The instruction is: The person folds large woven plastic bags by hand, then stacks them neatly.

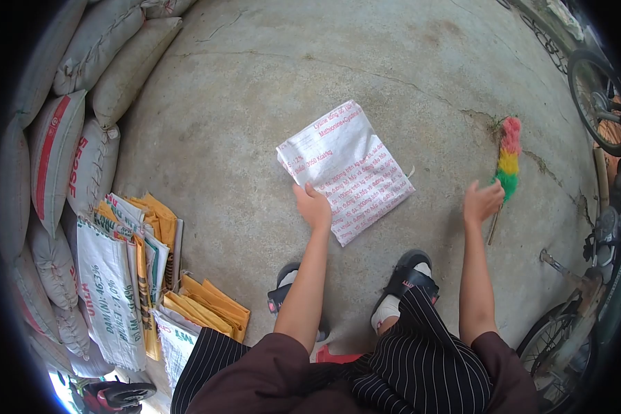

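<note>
My left hand (314,205) grips the near left edge of a folded white woven sack (355,172) printed with red text. The thumb lies on top and the fingers are mostly hidden beneath. My right hand (481,202) is out to the right, its fingers loosely bent and apart, with nothing seen in them. Close by its fingertips is a fluffy duster (508,159) in pink, yellow and green. The duster's thin handle points toward me along the concrete floor.
Filled sacks (58,162) are piled along the left. Folded white sacks (107,290) stand in front of them, beside folded yellow sacks (210,307). A bicycle wheel (597,103) and a parked two-wheeler (576,324) line the right side. Cracks run across the concrete floor (255,90).
</note>
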{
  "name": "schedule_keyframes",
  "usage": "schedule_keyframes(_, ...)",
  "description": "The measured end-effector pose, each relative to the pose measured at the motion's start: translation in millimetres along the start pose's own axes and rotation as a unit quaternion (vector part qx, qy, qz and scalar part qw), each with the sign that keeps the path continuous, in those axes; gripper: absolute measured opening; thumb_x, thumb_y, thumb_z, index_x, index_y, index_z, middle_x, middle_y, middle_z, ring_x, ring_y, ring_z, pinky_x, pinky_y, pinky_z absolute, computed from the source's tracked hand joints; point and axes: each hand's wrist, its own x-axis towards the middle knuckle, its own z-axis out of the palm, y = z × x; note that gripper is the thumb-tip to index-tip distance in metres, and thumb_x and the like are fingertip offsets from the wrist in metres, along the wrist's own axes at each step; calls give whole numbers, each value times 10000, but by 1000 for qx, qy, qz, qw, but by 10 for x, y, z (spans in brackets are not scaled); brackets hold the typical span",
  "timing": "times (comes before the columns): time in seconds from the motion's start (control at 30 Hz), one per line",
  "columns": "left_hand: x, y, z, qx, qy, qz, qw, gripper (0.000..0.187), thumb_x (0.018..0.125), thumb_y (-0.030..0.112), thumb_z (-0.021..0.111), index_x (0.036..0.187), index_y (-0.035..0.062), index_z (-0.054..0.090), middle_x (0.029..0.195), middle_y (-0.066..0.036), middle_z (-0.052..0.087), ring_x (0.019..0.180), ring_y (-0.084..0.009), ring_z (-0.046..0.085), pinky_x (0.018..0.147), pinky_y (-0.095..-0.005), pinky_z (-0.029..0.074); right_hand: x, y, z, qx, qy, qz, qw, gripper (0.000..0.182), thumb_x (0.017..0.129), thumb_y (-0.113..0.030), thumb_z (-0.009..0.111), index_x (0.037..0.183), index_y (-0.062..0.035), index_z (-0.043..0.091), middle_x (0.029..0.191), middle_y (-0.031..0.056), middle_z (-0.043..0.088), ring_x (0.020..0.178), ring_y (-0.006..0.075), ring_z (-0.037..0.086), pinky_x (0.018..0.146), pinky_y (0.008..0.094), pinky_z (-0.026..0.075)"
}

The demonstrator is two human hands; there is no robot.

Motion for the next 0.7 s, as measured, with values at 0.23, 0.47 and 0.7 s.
schedule_keyframes(0.23, 304, 244, 173, -66, -219, 106, 968, 255, 949, 179, 421, 1061, -20, 535, 915, -187, 604, 831, -259, 583, 760, -361, 441, 69, 1620, 301, 3, -299, 18, 954, 396, 826, -284, 622, 1063, 8, 496, 1076, 204, 540, 996, 377, 535, 815, 464, 440)
schedule_keyframes(0.47, -23, 371, 623, -66, -355, 161, 918, 322, 936, 238, 462, 1141, 1, 535, 982, -191, 634, 896, -284, 613, 786, -362, 459, 323, 1864, 624, 26, -144, -31, 989, 248, 878, -202, 537, 1009, 8, 526, 897, 236, 596, 858, 407, 579, 730, 483, 440)
schedule_keyframes(0.7, -292, 219, 885, 68, -168, 139, 973, 352, 900, 207, 495, 1190, 9, 503, 1058, -236, 608, 993, -379, 583, 823, -432, 445, -118, 1002, -231, 286, -93, -52, 952, 162, 898, -144, 474, 967, -11, 537, 768, 234, 602, 759, 424, 590, 628, 479, 438)
